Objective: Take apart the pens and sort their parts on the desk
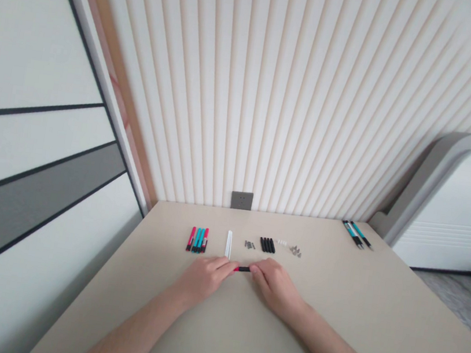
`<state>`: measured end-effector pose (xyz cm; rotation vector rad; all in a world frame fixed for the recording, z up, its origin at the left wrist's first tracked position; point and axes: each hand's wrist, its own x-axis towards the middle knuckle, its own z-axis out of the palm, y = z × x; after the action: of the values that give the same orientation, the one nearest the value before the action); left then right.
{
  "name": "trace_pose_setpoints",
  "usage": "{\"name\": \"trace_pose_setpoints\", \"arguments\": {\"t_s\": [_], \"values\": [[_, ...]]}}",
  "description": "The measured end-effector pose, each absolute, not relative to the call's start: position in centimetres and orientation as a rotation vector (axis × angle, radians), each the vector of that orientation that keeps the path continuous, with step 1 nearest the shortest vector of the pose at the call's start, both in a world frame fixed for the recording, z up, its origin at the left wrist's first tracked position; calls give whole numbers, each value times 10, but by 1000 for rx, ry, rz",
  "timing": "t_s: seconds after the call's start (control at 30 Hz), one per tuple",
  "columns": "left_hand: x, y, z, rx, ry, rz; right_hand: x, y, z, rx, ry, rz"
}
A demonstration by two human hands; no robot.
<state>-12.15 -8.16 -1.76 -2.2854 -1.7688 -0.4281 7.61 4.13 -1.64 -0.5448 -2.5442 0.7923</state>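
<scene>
Pink-black pen (243,269) — between both hands (204,277) (276,286)

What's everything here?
Pen part: 1, pink-black, front centre
Barrels: 4, two pink, two teal, left
Sticks: several, white, beside barrels
Bits: several, grey, centre
Tubes: 4, black, beside bits
Specks: several, white, beside tubes
Tips: several, grey, beside specks
Pens: 2+, teal-black, back right
Table: 1, beige, below
Wall: 1, cream, behind
Socket: 1, grey, wall
Panelling: 1, whitish, left
Furniture: 1, whitish, right
Floor: 1, grey, right
Left hand: 1, pink end
Right hand: 1, black end
</scene>
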Motion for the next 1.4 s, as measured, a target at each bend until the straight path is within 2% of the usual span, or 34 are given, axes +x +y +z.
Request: {"name": "trace_pose_setpoints", "arguments": {"t_s": [0.77, 1.4], "values": [[-145, -81, -16, -2154, -1983, -833, 81, 68, -27, -736, -2322, 1032], [-146, -81, -18, -2136, -1968, -917, 81, 63, -25, -701, -2351, 1144]]}}
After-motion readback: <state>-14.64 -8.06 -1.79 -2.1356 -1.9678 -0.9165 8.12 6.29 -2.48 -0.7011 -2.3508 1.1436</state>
